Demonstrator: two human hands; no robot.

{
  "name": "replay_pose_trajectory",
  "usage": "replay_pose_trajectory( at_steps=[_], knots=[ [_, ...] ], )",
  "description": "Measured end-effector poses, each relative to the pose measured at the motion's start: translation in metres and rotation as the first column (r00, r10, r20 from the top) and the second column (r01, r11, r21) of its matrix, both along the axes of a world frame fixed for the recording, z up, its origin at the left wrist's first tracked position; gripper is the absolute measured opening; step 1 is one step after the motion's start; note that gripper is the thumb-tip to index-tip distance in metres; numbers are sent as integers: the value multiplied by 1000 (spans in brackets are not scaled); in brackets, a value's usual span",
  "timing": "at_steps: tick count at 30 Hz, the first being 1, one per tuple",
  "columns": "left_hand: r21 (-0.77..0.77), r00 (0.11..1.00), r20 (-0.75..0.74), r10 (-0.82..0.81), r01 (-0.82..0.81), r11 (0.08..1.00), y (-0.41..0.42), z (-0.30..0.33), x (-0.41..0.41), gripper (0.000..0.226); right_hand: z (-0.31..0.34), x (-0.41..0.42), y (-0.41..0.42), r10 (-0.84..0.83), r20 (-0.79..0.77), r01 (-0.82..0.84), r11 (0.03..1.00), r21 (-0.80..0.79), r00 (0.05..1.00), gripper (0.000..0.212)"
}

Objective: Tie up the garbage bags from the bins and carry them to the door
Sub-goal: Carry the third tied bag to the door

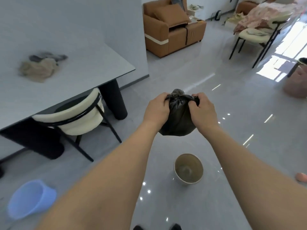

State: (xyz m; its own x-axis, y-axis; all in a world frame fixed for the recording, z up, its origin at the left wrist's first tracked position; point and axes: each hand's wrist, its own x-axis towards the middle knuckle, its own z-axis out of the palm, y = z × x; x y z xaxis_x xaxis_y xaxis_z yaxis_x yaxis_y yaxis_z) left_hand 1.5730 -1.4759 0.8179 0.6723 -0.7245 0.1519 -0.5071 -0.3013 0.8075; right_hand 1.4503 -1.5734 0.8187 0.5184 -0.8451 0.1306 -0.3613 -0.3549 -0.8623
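Black garbage bag (177, 117) held up in mid-air over the floor (216, 113), neck bunched into a twist or knot between the two sets of fingers; can't tell if the knot is finished, the top is blurred. Left hand (157, 107) grips the neck from one side, fingers curled into the plastic; right hand (201, 110) pinches the other side, thumb and fingers closed on it. Below the fingers, nearer the person, an unlined tan bin (188, 169) stands on the floor. Left of the fingers: cream chair (79, 117) tucked under a grey table (74, 63). Blue bin (29, 199) far lower left.
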Motion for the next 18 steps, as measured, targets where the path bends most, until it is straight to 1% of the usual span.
replay_pose_trajectory(
  at_steps=[2,5,8,10,12,14,16,18],
  knots=[
    [30,998,23,55,-55,998,28,0,23,28,0,29,19,37,24,-38,999,24,999,13],
    [32,976,47,211,-213,977,101,-1,71,28,-3,94,74,193,22,-193,981,2,981,8],
    [14,921,67,384,-386,923,177,-1,102,28,-2,148,134,371,17,-371,929,14,929,8],
    [11,876,53,480,-481,876,225,-2,109,28,-2,174,174,481,4,-481,877,23,877,11],
    [-4,798,41,601,-602,799,272,0,112,29,2,196,216,587,25,-588,809,23,809,7],
    [-27,686,11,728,-727,686,319,1,110,28,8,214,261,689,19,-690,724,20,724,6],
    [-40,596,-6,803,-803,595,364,2,104,26,15,225,305,772,6,-772,635,32,635,5],
    [-34,526,-7,850,-850,526,405,4,98,25,19,232,345,831,17,-831,554,46,556,6]
  ],
)
